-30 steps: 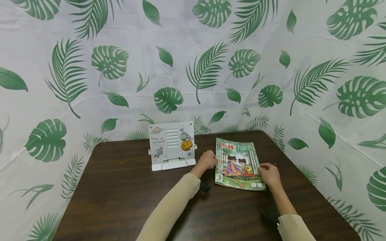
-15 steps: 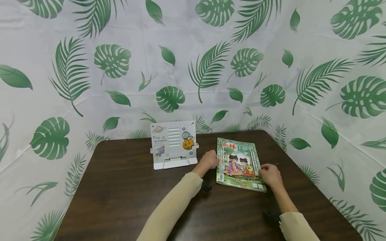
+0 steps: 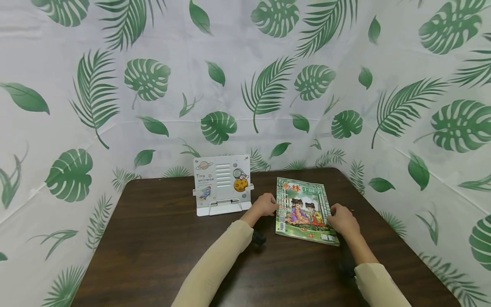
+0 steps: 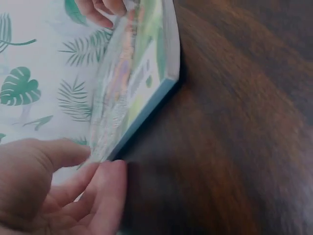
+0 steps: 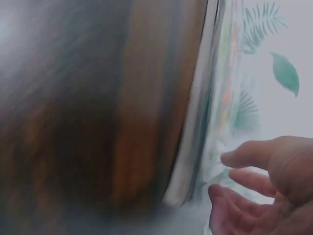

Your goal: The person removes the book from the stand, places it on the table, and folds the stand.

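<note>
A green-covered magazine (image 3: pixel 303 211) with two cartoon figures on its front lies on the table, right of centre. At its left edge, my left hand (image 3: pixel 265 204) pinches the spine side; the left wrist view shows thumb (image 4: pixel 68 152) and fingers meeting at the pale blue spine. My right hand (image 3: pixel 343 219) is at the magazine's right edge. In the right wrist view, its thumb (image 5: pixel 244 154) and fingertips stand apart beside the blurred page edges, with a gap between them.
A white book stand (image 3: pixel 222 185) with space drawings stands upright at the back of the dark wooden table (image 3: pixel 161 247), left of the magazine. Leaf-patterned cloth (image 3: pixel 172 85) hangs behind the table and along its right side.
My right hand has shifted slightly up along the magazine's right edge, and its fingers have loosened. The left hand keeps its place at the left edge. The head view has shifted a little.
</note>
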A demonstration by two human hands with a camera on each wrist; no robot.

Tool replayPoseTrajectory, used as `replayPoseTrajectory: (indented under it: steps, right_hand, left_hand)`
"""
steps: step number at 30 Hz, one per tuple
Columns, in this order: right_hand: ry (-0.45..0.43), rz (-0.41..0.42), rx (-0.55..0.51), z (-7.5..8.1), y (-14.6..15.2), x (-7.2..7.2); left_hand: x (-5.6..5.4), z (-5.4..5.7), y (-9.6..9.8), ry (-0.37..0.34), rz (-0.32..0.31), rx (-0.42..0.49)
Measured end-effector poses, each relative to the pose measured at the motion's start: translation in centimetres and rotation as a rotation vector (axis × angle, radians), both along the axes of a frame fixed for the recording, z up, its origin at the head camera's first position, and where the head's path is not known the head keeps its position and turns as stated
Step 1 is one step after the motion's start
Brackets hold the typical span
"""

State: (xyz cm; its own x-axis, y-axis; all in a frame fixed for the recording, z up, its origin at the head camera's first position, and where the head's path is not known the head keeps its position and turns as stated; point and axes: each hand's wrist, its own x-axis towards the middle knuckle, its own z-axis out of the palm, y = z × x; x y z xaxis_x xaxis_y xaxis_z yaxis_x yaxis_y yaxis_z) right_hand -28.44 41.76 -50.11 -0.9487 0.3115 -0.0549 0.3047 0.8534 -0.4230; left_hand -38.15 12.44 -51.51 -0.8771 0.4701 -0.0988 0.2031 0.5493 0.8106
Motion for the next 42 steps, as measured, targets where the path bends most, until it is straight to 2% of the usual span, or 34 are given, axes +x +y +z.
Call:
replayPoseTrajectory:
  steps: [1,3,5,7,10,13,16,19,23,29,33,37,42]
  right_hand:
    - [-0.003,0.008,0.016,0.2,-0.4,-0.2]
    - [0.004,0.015,0.033,0.7,-1.5,-0.5]
    - [0.021,0.031,0.034,1.0,-2.6,-0.9]
    - [0.035,0.046,0.026,1.5,-3.7,-1.4]
    - [0.053,0.079,0.009,2.2,-5.1,-2.1]
    - [0.085,0.112,-0.009,3.1,-6.1,-2.5]
    - [0.131,0.148,-0.028,4.0,-6.9,-2.7]
    - [0.180,0.191,-0.031,4.7,-8.1,-3.1]
    - [0.214,0.260,-0.060,4.7,-10.4,-3.5]
    - [0.213,0.334,-0.142,3.9,-14.2,-3.7]
    - [0.234,0.362,-0.161,3.5,-16.2,-3.9]
    - [0.229,0.369,-0.185,2.6,-18.0,-4.2]
    - [0.154,0.427,-0.152,0.5,-20.1,-3.8]
  left_hand:
    - [0.7,0.8,-0.6,-0.029,-0.009,0.022]
    - [1.2,1.3,-1.6,-0.051,-0.055,0.049]
    - [1.3,1.7,-2.5,-0.076,-0.102,0.045]
    - [1.2,2.0,-3.3,-0.072,-0.166,0.038]
    - [0.9,2.3,-4.1,-0.010,-0.220,-0.001]
    - [0.7,2.7,-4.7,0.107,-0.218,-0.044]
    - [0.7,3.6,-5.5,0.229,-0.158,-0.070]
    - [0.7,5.2,-7.0,0.306,-0.086,-0.060]
    - [0.2,7.4,-9.7,0.359,-0.009,-0.050]
    - [-0.8,10.7,-14.0,0.405,0.094,-0.066]
    - [-1.5,12.6,-16.5,0.495,0.185,-0.102]
    - [-1.8,13.5,-18.5,0.580,0.303,-0.127]
    - [-2.1,12.9,-19.9,0.635,0.408,-0.150]
